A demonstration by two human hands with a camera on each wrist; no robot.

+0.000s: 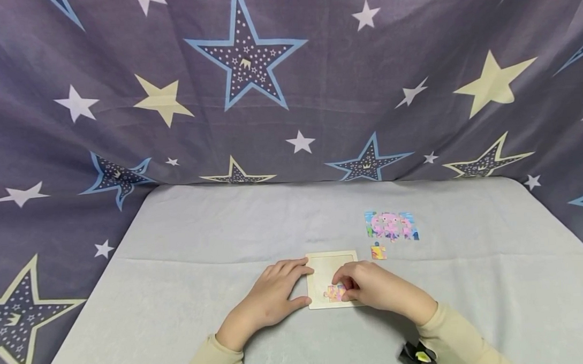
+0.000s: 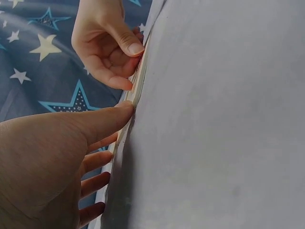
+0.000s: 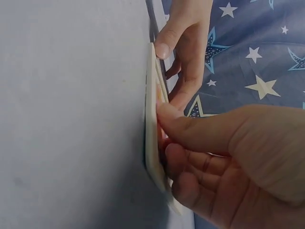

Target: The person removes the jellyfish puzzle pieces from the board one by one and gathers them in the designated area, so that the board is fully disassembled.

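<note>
A shallow wooden puzzle tray point(image 1: 325, 266) with a pale raised rim lies flat on the table. Along its left edge rests my left hand point(image 1: 275, 292), thumb and fingertips touching the rim, with the fingers loosely extended. Over the tray's lower right part, my right hand point(image 1: 372, 286) pinches a pink and yellow puzzle piece between curled thumb and forefinger. Its fingers partly cover that piece. Just left of these fingertips, joined pink and yellow puzzle pieces point(image 1: 334, 293) lie inside the tray. In the right wrist view, the tray point(image 3: 151, 114) appears edge-on, with the right thumb inside its rim.
Beyond the tray to the right lies a partly assembled puzzle section point(image 1: 391, 225) with a pink cartoon figure. One loose yellow and pink piece point(image 1: 378, 252) sits just below it. Grey cloth point(image 1: 146, 310) covers the table, and a star-patterned curtain point(image 1: 317, 84) hangs behind.
</note>
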